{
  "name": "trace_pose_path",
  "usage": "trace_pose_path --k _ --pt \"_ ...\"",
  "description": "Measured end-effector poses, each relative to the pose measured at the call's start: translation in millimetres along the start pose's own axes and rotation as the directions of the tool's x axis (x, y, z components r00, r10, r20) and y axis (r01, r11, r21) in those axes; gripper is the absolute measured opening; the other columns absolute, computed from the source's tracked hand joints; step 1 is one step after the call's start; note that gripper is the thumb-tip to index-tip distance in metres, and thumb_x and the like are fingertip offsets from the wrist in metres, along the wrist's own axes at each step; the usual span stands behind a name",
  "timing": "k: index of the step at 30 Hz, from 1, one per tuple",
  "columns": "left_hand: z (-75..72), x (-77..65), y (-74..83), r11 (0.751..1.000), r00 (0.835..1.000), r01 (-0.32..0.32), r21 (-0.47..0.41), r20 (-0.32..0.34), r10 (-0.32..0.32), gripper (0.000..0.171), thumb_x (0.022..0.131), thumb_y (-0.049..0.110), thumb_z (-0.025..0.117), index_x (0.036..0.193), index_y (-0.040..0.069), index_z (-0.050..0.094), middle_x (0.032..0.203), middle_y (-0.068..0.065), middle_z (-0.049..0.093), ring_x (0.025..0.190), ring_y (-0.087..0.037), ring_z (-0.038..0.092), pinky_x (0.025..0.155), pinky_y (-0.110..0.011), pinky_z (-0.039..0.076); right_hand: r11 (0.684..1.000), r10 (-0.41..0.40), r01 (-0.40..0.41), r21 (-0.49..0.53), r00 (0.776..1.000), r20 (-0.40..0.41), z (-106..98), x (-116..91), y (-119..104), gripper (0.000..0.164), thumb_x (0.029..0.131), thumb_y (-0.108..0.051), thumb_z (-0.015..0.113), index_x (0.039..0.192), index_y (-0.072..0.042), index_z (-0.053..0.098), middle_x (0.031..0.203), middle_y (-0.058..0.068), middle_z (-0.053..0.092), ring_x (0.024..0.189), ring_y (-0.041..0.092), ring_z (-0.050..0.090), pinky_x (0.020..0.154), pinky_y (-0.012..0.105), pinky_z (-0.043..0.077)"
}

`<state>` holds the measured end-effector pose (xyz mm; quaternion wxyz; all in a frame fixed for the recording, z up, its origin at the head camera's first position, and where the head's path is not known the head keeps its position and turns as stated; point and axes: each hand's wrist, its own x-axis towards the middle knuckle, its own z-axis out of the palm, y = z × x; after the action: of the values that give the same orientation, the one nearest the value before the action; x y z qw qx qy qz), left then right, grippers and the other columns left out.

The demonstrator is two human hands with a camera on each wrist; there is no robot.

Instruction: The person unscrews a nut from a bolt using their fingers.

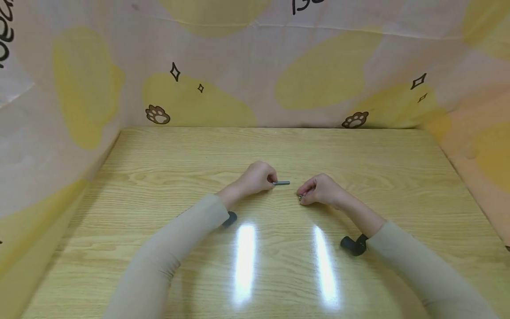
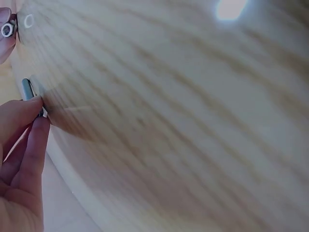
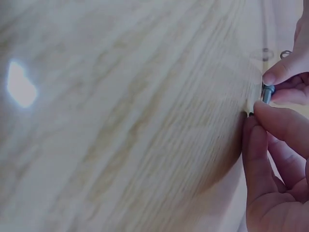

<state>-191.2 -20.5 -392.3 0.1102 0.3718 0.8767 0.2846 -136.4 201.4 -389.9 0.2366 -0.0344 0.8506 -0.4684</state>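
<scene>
My left hand [image 1: 259,177] pinches a grey metal rod [image 1: 283,183] between thumb and fingers, and its free end points right, low over the table. In the right wrist view that rod [image 3: 267,94] has a wider collar at the fingertips, and a small metal ring [image 3: 286,54] shows beyond the left thumb. A short gap to the right, my right hand [image 1: 323,189] pinches a small shiny metal nut [image 1: 301,197]. The left wrist view shows the nut [image 2: 7,30] end on, with a round hole. The fingers hide part of both pieces.
The wood-grain table [image 1: 159,155] carries two bright light reflections near its front. A patterned cloth [image 1: 255,79] hangs along the back and both sides. Black wrist-camera mounts [image 1: 353,245] stick out below the sleeves.
</scene>
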Motion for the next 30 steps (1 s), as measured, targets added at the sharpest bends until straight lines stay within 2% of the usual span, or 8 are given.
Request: trace_pose_path --k 7,18,24,30 --pt "3.3 -0.4 -1.0 1.0 1.0 -0.002 0.002 -0.01 0.002 0.006 0.08 -0.001 0.069 0.083 0.003 0.072 0.082 -0.005 0.069 0.072 -0.012 0.058 0.068 -0.019 0.048 0.999 0.027 -0.027 -0.019 1.0 -0.005 -0.3 -1.1 0.8 0.023 0.069 0.004 0.077 0.091 0.005 0.07 0.08 0.005 0.066 0.069 0.012 0.055 0.061 0.022 0.048" --pt "4.8 -1.0 -4.6 0.998 0.999 0.03 -0.046 -0.024 -0.031 0.007 0.079 0.001 0.071 0.086 0.005 0.071 0.083 -0.003 0.068 0.074 -0.011 0.058 0.069 -0.019 0.048 1.0 0.006 -0.006 -0.025 1.0 0.0 -0.3 -4.8 0.8 0.023 0.07 0.003 0.077 0.092 0.004 0.07 0.072 0.004 0.062 0.067 0.014 0.053 0.058 0.022 0.047" --pt "4.1 -1.5 -5.3 0.997 0.999 0.046 -0.055 -0.017 -0.047 0.009 0.079 0.003 0.071 0.088 0.004 0.071 0.086 -0.004 0.068 0.075 -0.011 0.059 0.071 -0.019 0.049 1.0 -0.011 0.012 -0.026 1.0 0.009 -0.8 -4.5 2.7 0.027 0.071 0.0 0.078 0.096 0.004 0.069 0.073 0.004 0.061 0.068 0.014 0.053 0.058 0.023 0.046" --pt "2.8 -3.2 -5.6 0.997 0.999 0.042 -0.061 -0.024 -0.043 0.012 0.079 0.003 0.071 0.091 0.002 0.071 0.087 -0.005 0.068 0.076 -0.011 0.059 0.071 -0.019 0.049 0.998 -0.047 0.047 -0.039 0.999 0.013 -6.4 -5.8 4.7 0.034 0.071 -0.006 0.079 0.103 0.0 0.068 0.08 0.006 0.061 0.074 0.017 0.053 0.065 0.025 0.046"
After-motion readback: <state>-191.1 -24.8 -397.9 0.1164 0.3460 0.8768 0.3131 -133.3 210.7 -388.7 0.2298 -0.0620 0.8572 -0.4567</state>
